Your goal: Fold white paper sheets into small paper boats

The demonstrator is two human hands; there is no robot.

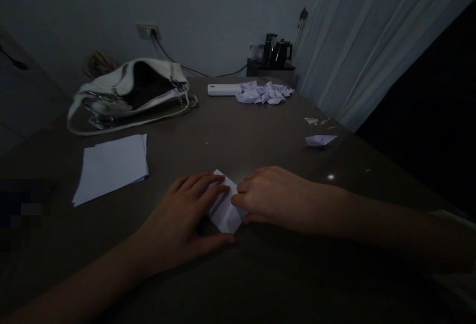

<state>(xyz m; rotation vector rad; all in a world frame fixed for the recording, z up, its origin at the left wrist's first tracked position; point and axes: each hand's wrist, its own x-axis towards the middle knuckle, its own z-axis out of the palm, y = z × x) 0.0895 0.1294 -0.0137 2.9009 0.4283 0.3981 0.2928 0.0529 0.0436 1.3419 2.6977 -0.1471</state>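
A small folded piece of white paper (225,207) lies on the dark table (260,274) in front of me. My left hand (189,212) rests flat on its left part, fingers spread over it and thumb along its near edge. My right hand (273,196) presses on its right side with fingers curled down. Most of the paper is hidden under both hands.
A stack of white sheets (111,167) lies to the left. Behind it sits an open white handbag (130,93). A pile of folded paper shapes (265,92) and a white flat case (224,89) lie far back. One folded paper boat (320,140) sits right. Curtain (364,41) hangs right.
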